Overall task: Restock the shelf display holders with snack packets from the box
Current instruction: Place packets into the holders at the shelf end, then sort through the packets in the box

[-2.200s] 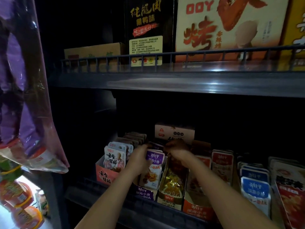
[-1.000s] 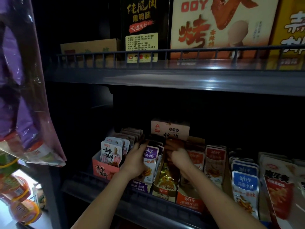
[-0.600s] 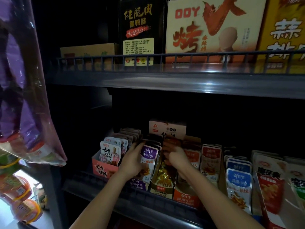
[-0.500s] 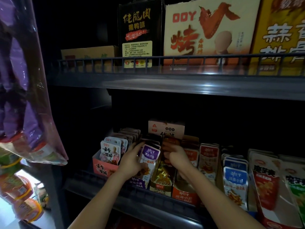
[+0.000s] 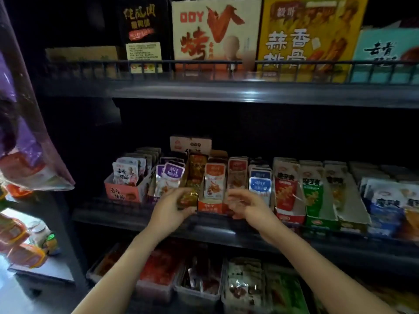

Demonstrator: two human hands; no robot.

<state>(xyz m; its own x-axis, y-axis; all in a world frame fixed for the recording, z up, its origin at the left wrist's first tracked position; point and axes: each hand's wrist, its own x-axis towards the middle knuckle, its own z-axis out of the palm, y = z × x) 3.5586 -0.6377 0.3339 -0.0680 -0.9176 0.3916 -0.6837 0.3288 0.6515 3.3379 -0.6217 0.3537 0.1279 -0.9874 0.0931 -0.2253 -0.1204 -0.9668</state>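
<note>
A gold-brown snack packet (image 5: 187, 197) is gripped by the left hand (image 5: 171, 213), fingers clamped round its lower edge, at the front of the middle shelf (image 5: 226, 231). Purple packets (image 5: 173, 172) are seen at 11 o'clock of it, orange packets (image 5: 215, 182) at 1 o'clock. The right hand (image 5: 248, 206) is held at 3 o'clock, fingers loosely curled. With the blur, any hold cannot be told.

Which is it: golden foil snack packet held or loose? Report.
Held: the left hand grips the golden foil snack packet.
</note>
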